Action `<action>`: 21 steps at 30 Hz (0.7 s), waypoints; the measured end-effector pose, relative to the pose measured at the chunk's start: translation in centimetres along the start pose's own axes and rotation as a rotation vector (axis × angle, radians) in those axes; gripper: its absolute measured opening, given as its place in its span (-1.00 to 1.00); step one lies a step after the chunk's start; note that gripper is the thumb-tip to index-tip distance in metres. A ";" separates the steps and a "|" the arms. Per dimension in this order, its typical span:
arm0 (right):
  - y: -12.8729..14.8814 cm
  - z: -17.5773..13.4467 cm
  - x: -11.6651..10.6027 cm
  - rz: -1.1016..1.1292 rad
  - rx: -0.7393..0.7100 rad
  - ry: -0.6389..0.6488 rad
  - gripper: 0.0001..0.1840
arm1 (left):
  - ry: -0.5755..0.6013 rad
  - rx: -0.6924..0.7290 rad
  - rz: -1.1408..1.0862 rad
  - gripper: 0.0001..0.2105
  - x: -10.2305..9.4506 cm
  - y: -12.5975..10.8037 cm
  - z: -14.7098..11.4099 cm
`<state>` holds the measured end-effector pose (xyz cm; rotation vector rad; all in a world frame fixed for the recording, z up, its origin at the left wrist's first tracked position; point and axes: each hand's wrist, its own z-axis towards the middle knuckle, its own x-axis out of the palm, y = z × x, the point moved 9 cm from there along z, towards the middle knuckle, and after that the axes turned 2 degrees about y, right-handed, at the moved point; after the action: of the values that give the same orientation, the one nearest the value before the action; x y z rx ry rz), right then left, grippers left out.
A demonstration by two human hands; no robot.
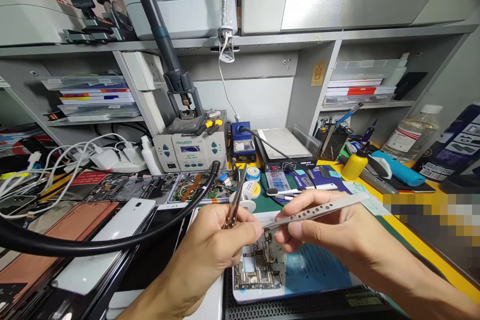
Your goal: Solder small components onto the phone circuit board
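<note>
My left hand [225,245] is closed, with dark metal tweezers [237,195] sticking up out of it. My right hand [330,230] grips silver tweezers [318,212] with a row of holes, slanting down toward the left. Their tips end at my left thumb and forefinger; whether anything small is pinched there I cannot tell. Just below both hands, a phone circuit board [262,266] lies on a white-and-blue pad [318,270].
Behind stand a rework station [191,150] and a heating plate [287,145]. A thick black hose [150,237] curves across the left side over phones [108,245]. A white brush [300,190] and round tins [252,190] lie beyond my hands. A yellow bottle [354,162] stands right.
</note>
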<state>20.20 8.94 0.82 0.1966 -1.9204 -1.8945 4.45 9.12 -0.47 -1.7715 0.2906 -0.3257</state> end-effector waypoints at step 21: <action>0.6 0.0 -0.2 -0.064 -0.020 -0.074 -0.88 | 0.004 0.070 0.063 -0.80 -0.3 0.0 0.0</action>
<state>20.54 9.02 1.33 0.1863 -1.9644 -1.9879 4.17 9.26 -0.52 -1.6895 0.3334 -0.2913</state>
